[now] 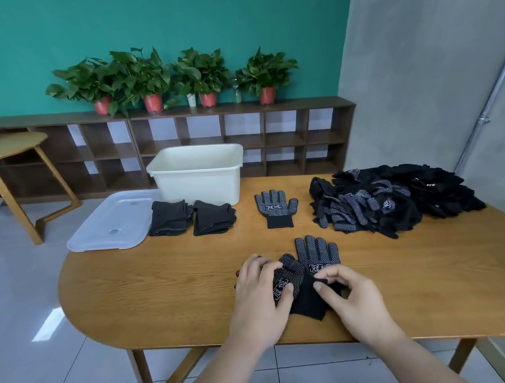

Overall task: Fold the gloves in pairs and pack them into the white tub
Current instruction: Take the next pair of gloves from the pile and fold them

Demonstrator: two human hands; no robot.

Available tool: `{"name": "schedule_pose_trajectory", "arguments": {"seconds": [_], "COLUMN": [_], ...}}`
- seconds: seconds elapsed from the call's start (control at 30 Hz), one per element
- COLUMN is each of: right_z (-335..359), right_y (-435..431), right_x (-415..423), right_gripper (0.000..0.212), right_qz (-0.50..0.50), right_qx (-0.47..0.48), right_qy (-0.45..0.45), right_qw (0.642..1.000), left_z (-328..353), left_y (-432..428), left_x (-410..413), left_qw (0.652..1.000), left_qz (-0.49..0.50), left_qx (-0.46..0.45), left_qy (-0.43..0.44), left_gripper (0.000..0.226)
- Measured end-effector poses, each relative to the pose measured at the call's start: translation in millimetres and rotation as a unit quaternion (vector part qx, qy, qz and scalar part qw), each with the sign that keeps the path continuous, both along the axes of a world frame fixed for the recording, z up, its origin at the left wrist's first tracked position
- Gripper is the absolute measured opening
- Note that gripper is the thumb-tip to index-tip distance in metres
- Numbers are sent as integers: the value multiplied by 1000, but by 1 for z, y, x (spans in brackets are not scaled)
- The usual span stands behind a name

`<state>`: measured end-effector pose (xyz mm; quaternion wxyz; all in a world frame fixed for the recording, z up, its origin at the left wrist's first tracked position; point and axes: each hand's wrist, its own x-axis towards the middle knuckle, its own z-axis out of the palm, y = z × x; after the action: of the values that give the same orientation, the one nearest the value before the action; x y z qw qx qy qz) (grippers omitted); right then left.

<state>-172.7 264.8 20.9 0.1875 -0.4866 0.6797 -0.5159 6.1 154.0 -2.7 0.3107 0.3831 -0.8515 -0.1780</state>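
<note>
Wooden table [162, 291], oval, carries everything; the white tub [198, 180] sits at its far edge and is the reference for all places here. Dark cubby shelf [285, 127] runs along the wall behind the tub. Loose heap of black dotted gloves [398, 200], well right of the tub, on the table's right end. The tub is open-topped, and no gloves show inside from this angle. Clear lid [110, 222] lies flat just left of the tub, and its far right corner touches or nearly touches the tub wall. Four potted plants [201, 73] in red pots stand on the shelf top, behind and above the tub.

Two folded pairs lie in front of the tub: left folded pair [168, 218] by its front-left corner and overlapping the lid edge, right folded pair [212, 220] just beside it. Single flat glove [275, 207] is just right of the tub's front, dots up, fingers pointing away.

Nearer the person than the tub, well in front of it: upright glove [317, 252], dots up, and tilted glove [286, 275], leaning left, with the cuffs overlapping. Left hand [260, 294] rests on the tilted glove, fingers spread loosely over it, thumb pressing its printed palm. Right hand [355, 295] pinches the upright glove's black cuff between thumb and forefinger, other fingers curled.
</note>
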Motion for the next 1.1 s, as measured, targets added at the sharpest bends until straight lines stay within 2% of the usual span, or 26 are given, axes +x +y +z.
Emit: {"name": "schedule_pose_trajectory", "arguments": {"seconds": [0.17, 0.37, 0.47, 0.57, 0.73, 0.83, 0.93, 1.0, 1.1], "right_z": [31, 115, 148, 165, 180, 179, 155, 116, 34], "right_y": [3, 9, 7, -5, -24, -25, -25, -26, -21], "right_x": [-1, -10, -22, -40, -58, -55, -46, -40, -31], "right_gripper": [26, 21, 26, 31, 22, 17, 17, 20, 25], "right_qz": [23, 136, 163, 125, 27, -27, -16, -3, 35], "right_qx": [-25, -20, -6, 6, -31, -114, -175, -151, -37], "right_qy": [-36, 20, 60, 112, 215, 270, 347, 381, 399], "right_qw": [999, 990, 985, 986, 976, 956, 921, 912, 916], "left_z": [4, 3, 5, 7, 6, 7, 6, 5, 5], "left_y": [0, 0, 1, 3, 4, 4, 4, 4, 5], "left_x": [1, 1, 1, 0, -2, -3, -4, -4, -5], "left_qw": [1000, 1000, 999, 997, 993, 991, 989, 988, 986], "left_qz": [5, 7, 4, 4, 10, 7, 7, 7, 6], "left_qx": [2, 6, 5, 3, 4, 5, 2, -1, 4], "left_qy": [-6, -30, -51, -76, -120, -136, -146, -153, -168], "left_gripper": [47, 53, 56, 58, 67, 70, 72, 72, 75]}}
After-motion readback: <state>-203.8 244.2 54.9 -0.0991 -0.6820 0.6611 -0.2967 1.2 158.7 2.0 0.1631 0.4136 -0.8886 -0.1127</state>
